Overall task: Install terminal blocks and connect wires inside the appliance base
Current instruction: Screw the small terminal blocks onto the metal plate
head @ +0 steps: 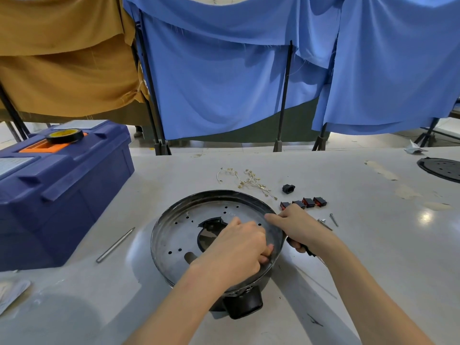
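A round dark metal appliance base (174,235) lies upside down on the white table, with small holes and a jagged opening in its plate. My left hand (239,247) reaches inside it near the right wall, fingers curled on something small that I cannot make out. My right hand (296,225) grips the base's right rim, forefinger stretched along the edge. Several black and red rocker switches (308,202) sit in a row just behind my right hand. A bundle of thin wires with brass terminals (249,181) lies beyond the base. One black connector (288,188) lies beside them.
A blue toolbox (62,192) with a roll of black tape (65,136) on top stands at the left. A metal rod (115,245) lies left of the base. Screws (328,221) lie right of my right hand. Another black round base (440,169) sits far right.
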Action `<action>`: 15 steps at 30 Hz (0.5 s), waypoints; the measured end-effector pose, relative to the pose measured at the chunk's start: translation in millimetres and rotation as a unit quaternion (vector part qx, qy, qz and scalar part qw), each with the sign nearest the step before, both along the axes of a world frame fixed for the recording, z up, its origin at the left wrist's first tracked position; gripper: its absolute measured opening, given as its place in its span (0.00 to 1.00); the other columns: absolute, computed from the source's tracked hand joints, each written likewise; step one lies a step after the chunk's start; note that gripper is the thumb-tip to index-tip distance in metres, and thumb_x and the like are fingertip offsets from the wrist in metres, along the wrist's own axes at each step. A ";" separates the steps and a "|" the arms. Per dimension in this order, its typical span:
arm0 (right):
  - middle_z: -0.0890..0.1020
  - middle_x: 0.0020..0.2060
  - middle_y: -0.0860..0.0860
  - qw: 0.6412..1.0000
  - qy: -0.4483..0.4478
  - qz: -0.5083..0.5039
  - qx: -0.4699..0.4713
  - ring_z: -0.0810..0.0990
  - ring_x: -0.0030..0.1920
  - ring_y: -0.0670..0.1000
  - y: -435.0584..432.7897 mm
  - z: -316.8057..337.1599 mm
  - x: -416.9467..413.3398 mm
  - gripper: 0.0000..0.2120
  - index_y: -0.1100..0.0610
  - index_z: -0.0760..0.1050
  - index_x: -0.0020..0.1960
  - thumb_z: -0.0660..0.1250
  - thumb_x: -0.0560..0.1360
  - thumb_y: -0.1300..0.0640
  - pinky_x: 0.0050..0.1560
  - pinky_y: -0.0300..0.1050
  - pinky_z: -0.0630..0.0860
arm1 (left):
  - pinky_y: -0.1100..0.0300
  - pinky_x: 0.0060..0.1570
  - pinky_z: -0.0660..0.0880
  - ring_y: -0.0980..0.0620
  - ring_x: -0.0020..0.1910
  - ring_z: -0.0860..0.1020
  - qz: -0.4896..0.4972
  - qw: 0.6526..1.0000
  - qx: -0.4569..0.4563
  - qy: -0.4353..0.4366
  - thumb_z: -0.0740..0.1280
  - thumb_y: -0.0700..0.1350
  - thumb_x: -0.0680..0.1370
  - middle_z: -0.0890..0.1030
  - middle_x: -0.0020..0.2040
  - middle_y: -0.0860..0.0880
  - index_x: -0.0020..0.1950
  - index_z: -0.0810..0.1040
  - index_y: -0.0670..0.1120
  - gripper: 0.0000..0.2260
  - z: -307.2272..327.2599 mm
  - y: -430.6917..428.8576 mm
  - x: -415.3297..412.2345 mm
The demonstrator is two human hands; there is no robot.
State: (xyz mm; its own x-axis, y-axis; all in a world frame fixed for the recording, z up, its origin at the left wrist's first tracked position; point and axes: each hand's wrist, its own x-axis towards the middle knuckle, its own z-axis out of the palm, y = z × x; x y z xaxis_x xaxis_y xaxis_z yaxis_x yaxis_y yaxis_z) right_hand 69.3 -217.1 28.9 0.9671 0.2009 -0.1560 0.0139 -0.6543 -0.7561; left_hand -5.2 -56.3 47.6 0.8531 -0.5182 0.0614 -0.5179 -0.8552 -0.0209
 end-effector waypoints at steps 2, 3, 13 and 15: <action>0.62 0.16 0.49 1.000 -0.003 -0.002 -0.002 0.59 0.18 0.50 1.1 0.3 -0.2 0.24 0.53 0.55 0.30 0.61 0.79 0.48 0.23 0.35 0.57 | 0.53 0.55 0.63 0.50 0.58 0.71 0.004 1.000 -0.005 0.002 0.59 0.45 0.82 0.78 0.56 0.51 0.55 0.81 0.47 0.11 -1.3 0.1 -0.3; 0.61 0.16 0.49 1.000 -0.005 -0.003 0.000 0.59 0.18 0.50 1.5 0.6 0.1 0.24 0.53 0.55 0.30 0.61 0.79 0.48 0.23 0.35 0.57 | 0.53 0.55 0.63 0.50 0.58 0.70 0.003 1.000 -0.009 0.005 0.59 0.45 0.82 0.78 0.56 0.51 0.56 0.81 0.46 0.11 -1.6 0.0 -1.1; 0.63 0.17 0.50 1.000 0.008 -0.008 -0.009 0.62 0.19 0.50 4.1 -0.8 1.3 0.21 0.55 0.61 0.31 0.61 0.79 0.48 0.23 0.38 0.59 | 0.57 0.45 0.53 0.53 0.55 0.65 -0.036 0.998 -0.042 -0.032 0.64 0.45 0.78 0.76 0.54 0.54 0.48 0.84 0.50 0.08 2.7 0.6 2.1; 0.63 0.17 0.50 1.000 0.008 -0.007 0.000 0.61 0.19 0.50 3.5 -1.3 2.2 0.22 0.54 0.59 0.30 0.62 0.79 0.48 0.23 0.38 0.59 | 0.56 0.47 0.55 0.53 0.55 0.66 -0.038 0.998 -0.040 -0.040 0.64 0.44 0.79 0.75 0.52 0.53 0.48 0.84 0.49 0.08 2.1 -0.9 3.0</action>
State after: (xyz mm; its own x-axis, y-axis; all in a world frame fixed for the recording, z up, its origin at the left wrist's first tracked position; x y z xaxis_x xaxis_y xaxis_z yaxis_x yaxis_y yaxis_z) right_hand 71.5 -213.5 27.6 0.9673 0.1867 -0.1718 -0.0078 -0.6549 -0.7557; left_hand -2.2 -57.3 49.7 0.8028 -0.5710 0.1719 -0.5800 -0.8146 0.0025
